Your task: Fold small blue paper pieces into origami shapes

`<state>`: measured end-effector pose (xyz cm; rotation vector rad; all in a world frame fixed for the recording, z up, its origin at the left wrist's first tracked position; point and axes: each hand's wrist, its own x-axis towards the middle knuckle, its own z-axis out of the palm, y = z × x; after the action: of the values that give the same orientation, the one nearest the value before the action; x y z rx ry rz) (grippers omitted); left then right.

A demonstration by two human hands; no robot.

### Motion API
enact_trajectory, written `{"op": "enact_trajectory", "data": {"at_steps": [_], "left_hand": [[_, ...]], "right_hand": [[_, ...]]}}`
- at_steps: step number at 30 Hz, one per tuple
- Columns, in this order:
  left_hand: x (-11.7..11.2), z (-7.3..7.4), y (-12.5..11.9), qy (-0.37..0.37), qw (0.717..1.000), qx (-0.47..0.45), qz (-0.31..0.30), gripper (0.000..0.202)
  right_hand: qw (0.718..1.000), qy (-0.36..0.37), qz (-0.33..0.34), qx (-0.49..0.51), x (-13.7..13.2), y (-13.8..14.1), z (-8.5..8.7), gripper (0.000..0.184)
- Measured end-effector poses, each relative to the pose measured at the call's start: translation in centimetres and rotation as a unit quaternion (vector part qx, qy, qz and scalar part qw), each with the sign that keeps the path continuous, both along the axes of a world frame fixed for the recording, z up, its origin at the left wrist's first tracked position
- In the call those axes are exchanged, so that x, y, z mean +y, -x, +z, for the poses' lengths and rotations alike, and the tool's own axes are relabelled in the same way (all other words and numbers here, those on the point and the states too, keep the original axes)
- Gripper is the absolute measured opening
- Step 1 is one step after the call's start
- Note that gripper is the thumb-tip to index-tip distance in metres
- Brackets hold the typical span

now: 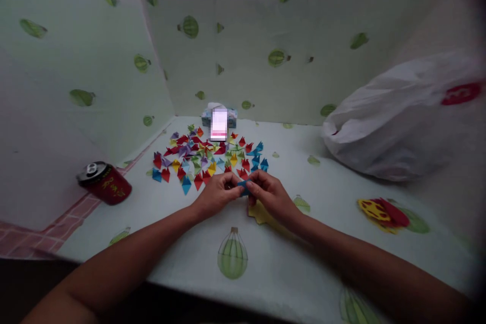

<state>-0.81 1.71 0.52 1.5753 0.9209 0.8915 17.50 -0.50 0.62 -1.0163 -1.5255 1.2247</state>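
My left hand [217, 193] and my right hand [268, 192] meet over the table, and both pinch a small blue folded paper piece [243, 188] between their fingertips. Just beyond them lies a spread of several small folded paper pieces [207, 158] in red, blue, yellow, green and purple. A yellow sheet of paper [261, 214] lies flat under my right hand, partly hidden by it.
A red drink can [105, 182] stands at the left near the wall. A tissue box with a phone leaning on it [219, 120] sits at the back. A white plastic bag [402, 121] fills the right. A red and yellow paper piece [383, 212] lies at the right.
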Motion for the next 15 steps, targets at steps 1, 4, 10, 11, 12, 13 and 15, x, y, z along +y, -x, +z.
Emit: {"op": "enact_trajectory", "data": {"at_steps": [1, 4, 10, 11, 12, 13, 15], "left_hand": [[0.0, 0.0, 0.0, -0.011, 1.000, 0.014, -0.005, 0.020], [0.0, 0.1, 0.0, 0.010, 1.000, 0.007, -0.019, 0.023], [-0.8, 0.6, -0.1, 0.046, 0.996, -0.067, -0.028, 0.033], [-1.0, 0.6, -0.2, 0.039, 0.997, -0.065, -0.029, 0.034], [-1.2, 0.6, -0.3, 0.030, 0.997, -0.060, -0.031, 0.034], [-1.5, 0.6, -0.4, 0.019, 0.998, -0.051, -0.031, 0.035], [-1.9, 0.5, -0.6, -0.001, 0.999, -0.034, -0.027, 0.036]], "right_hand": [[1.000, -0.010, -0.001, -0.011, 0.1, -0.1, 0.1, 0.030], [0.997, -0.036, -0.005, -0.062, 0.3, -0.3, 0.4, 0.031], [0.996, -0.034, -0.010, -0.084, -1.1, -0.6, 1.1, 0.025], [0.997, -0.024, -0.010, -0.078, -1.5, -0.6, 1.2, 0.025], [0.997, -0.014, -0.012, -0.073, -1.9, -0.5, 1.1, 0.025], [0.997, -0.006, -0.017, -0.071, -2.4, -0.5, 1.1, 0.025], [0.996, -0.004, -0.043, -0.077, -3.1, -0.5, 0.9, 0.024]]}}
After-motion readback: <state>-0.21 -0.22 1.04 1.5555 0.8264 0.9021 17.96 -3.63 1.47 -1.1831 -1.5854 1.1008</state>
